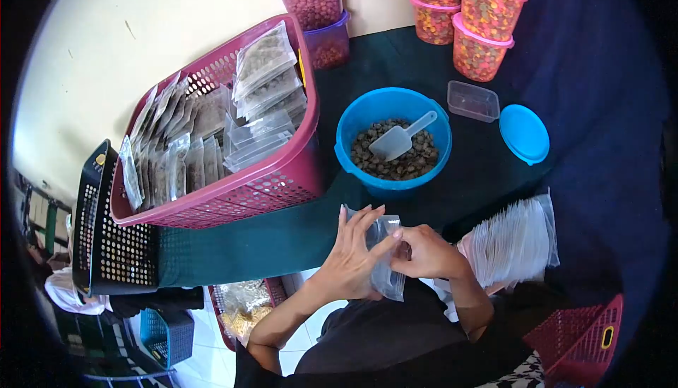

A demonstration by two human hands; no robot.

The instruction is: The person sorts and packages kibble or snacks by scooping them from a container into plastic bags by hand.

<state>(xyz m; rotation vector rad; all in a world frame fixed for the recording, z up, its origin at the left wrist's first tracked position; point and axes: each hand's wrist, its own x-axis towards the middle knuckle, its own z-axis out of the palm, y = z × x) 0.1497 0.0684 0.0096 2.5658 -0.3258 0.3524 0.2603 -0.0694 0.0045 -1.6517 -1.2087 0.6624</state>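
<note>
A clear plastic bag (388, 282) is held upright just in front of my body. My left hand (346, 261) grips it from the left side, some fingers stretched along its back. At its right edge, my right hand (427, 252) pinches the plastic with curled fingers. What the bag holds, if anything, is hard to make out. Beyond my hands stands a blue tub (395, 189) of small dark brown pieces (381, 165). A translucent scoop (395, 142) lies on top of them, its handle pointing up right.
Filled flat packets (205, 116) crowd a maroon basket (233, 194) at left, near a black basket (127, 254). A stack of clear bags (512, 236) sits at right. A blue lid (524, 134), clear box (473, 100) and pink-lidded containers (487, 24) stand behind.
</note>
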